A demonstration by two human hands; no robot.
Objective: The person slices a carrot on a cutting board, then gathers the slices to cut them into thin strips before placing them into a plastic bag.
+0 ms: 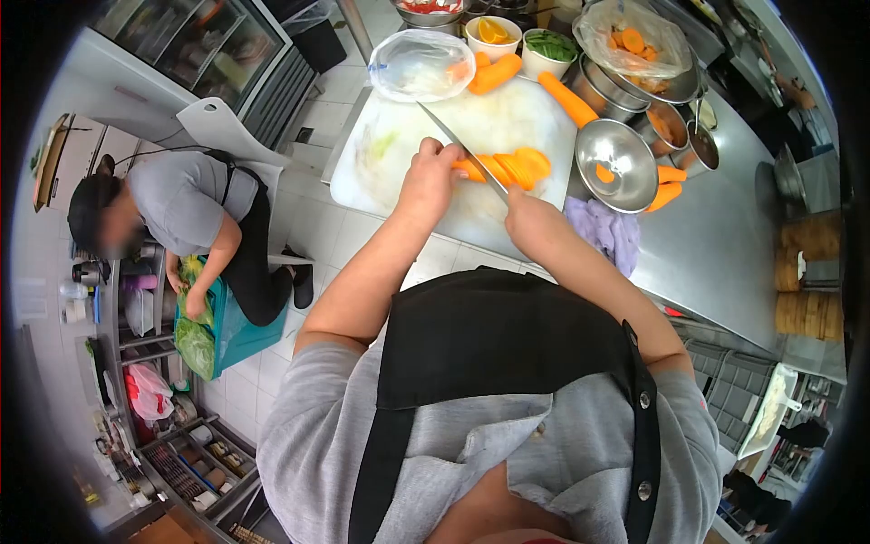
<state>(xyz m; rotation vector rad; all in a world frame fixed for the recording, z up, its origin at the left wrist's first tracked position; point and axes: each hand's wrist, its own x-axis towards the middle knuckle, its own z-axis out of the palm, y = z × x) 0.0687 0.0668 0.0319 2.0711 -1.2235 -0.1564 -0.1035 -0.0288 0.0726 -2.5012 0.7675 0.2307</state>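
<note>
Carrot: the sliced carrot (pixel 526 167) is laid on the near right part of the white cutting board (pixel 362 181), with overlapping slices fanned to the right of the blade.
Left hand: the left end of the carrot is held by the left hand (pixel 426 181), its fingers closed around it; whether the fingertips are well tucked cannot be told.
Right hand: the handle of the knife (pixel 444 129) is gripped by the right hand (pixel 536 222).
Blade: it is placed slantwise across the carrot, the tip to the far left, just beside the left fingers.
Good cutting: the fingertips should be curled back, and the blade should be guided by the knuckles. An even thickness is better obtained if the grip is moved back a little after each cut. As the held end becomes short, more care is needed, because the round piece may roll.
Board edges: a clear plastic container (pixel 412 65) is seen at the far left, and a purple cloth (pixel 605 231) at the near right.
Steel bowl: to the right of the board, a steel bowl (pixel 634 186) is placed, with a carrot piece inside.
Far side: orange wedges (pixel 494 33) and green leaves (pixel 551 44) are held in white cups.
Left side: leafy vegetables (pixel 195 344) are handled by another person (pixel 186 199) over a teal crate (pixel 240 335).
</note>
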